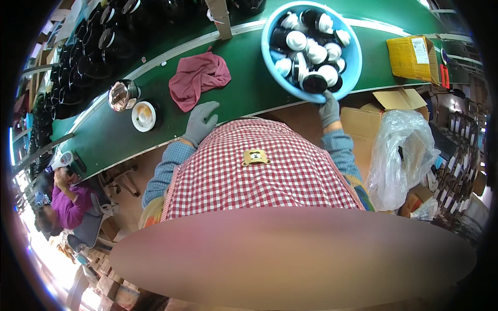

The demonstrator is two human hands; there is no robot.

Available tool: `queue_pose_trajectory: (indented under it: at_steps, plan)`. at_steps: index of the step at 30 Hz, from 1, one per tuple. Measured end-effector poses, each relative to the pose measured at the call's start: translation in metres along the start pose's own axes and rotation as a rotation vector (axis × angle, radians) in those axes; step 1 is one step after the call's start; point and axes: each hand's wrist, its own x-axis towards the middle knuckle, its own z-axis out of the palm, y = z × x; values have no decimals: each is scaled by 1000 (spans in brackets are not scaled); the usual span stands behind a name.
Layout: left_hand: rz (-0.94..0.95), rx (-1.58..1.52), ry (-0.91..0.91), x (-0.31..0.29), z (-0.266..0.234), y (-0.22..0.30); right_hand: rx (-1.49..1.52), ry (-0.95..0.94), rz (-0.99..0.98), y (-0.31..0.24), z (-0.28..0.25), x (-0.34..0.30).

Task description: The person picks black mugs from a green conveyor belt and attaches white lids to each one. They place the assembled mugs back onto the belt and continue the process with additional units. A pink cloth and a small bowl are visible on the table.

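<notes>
The right hand (329,110) grasps the near rim of the blue tub (354,58), right of the cloth (198,78), apparently positioning it; the left hand (199,123), loosely spread, is empty; any shift likely calls for two-handed support.

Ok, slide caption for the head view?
Gloved right hand at rim of blue basin holding black and white parts, left hand near pink cloth.
</notes>
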Motion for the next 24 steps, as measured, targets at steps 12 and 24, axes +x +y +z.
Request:
queue_pose_trajectory:
  at_steps: [12, 24]
  plan:
    - [-557, -1162, 322, -35, 52, 73, -596, -326, -16, 17, 69, -174]
    - [-739, -1354, 977, -124, 28, 21, -1218, -768, 148, 10, 177, -91]
